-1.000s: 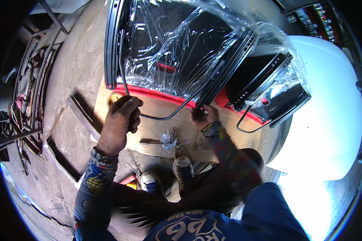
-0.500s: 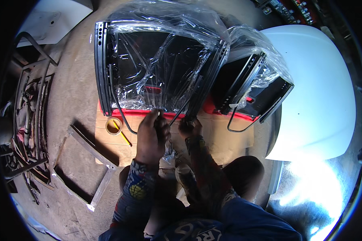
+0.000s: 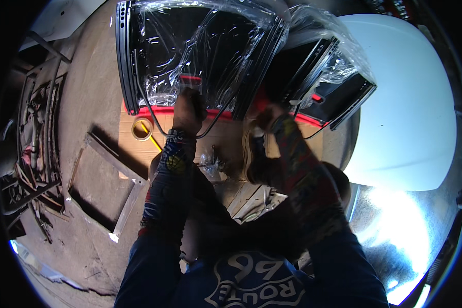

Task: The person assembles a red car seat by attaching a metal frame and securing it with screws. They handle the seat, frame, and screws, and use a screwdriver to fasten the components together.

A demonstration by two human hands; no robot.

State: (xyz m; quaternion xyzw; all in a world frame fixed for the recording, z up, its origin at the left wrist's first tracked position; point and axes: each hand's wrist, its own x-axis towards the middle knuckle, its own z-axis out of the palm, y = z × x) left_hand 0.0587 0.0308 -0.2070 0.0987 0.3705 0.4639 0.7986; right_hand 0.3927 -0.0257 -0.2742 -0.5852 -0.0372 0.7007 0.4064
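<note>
In front of me a car seat (image 3: 164,56), black underneath with red edges and wrapped in clear plastic, lies with its two black slide rails facing up. My left hand (image 3: 189,113) is closed at its near edge, by the bent black adjuster bar (image 3: 156,123); what its fingers hold, if anything, is hidden. My right hand (image 3: 264,119) is smeared by motion just right of the near end of the right slide rail (image 3: 251,77), between this seat and a second wrapped seat (image 3: 339,82). I cannot make out its fingers.
Cardboard (image 3: 133,159) lies under the seats, with a tape roll (image 3: 141,129) and a yellow pencil-like stick (image 3: 155,143) on it. A small plastic bag (image 3: 210,163) sits near my legs. Left are a metal frame (image 3: 77,208) and scrap metal (image 3: 36,143); right, a white car panel (image 3: 400,97).
The view has shifted, so the seats sit higher. My right hand has moved right, away from the rail's end. My left hand stays at the seat's near edge.
</note>
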